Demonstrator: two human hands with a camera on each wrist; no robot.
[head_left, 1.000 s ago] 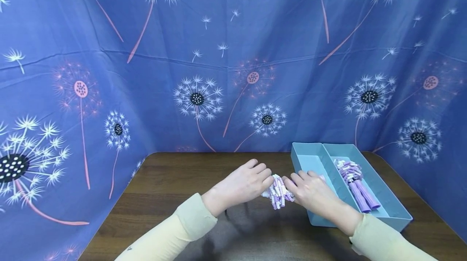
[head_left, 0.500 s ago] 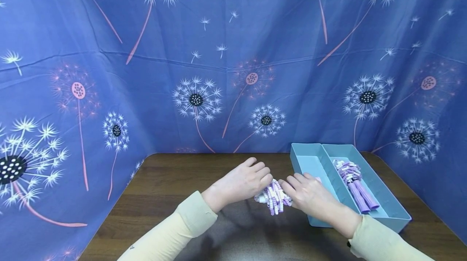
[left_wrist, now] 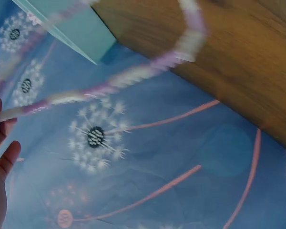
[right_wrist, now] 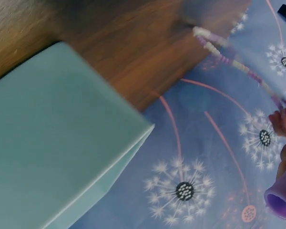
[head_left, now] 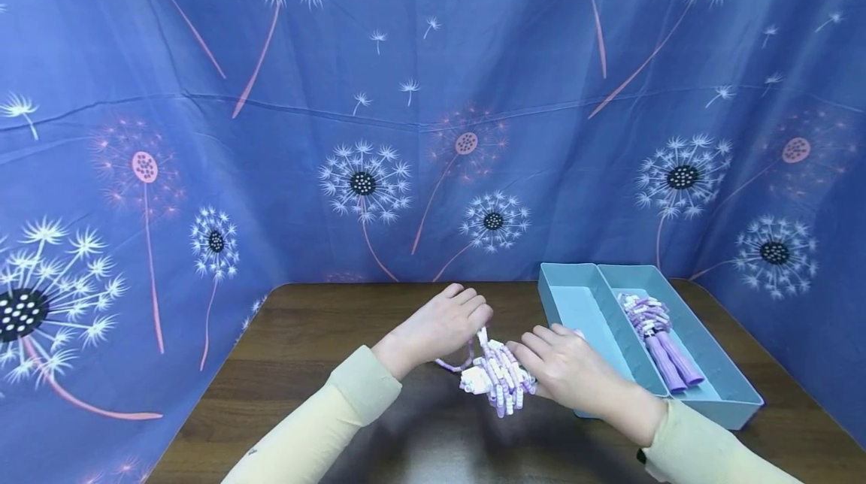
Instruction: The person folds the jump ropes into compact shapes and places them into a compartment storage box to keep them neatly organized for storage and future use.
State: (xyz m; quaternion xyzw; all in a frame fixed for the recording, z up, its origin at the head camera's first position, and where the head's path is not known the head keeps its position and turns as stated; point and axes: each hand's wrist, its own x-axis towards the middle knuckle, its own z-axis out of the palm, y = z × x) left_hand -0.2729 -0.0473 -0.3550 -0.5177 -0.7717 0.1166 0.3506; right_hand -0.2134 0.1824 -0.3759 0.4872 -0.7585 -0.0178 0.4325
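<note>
A purple-and-white beaded jump rope (head_left: 502,379) hangs bunched in coils between my hands, above the table. My left hand (head_left: 441,325) pinches a strand of it, and a loose loop dangles under the fingers. In the left wrist view that beaded strand (left_wrist: 119,78) sweeps out from the fingertips (left_wrist: 9,157), blurred. At the bundle's right side my right hand (head_left: 567,365) grips the rope. A purple handle (right_wrist: 280,198) shows by its fingers in the right wrist view. How the fingers wrap the handle is mostly hidden.
At the right stands a pale blue two-compartment box (head_left: 734,412). A second beaded jump rope with purple handles (head_left: 666,360) lies in its right compartment. The brown wooden table (head_left: 318,326) ends at a blue dandelion-print cloth (head_left: 419,191) behind.
The rope bundle has shifted left and slightly lower. My left hand has drawn a strand away from the coils, making a loose loop. Both hands have moved a little left.
</note>
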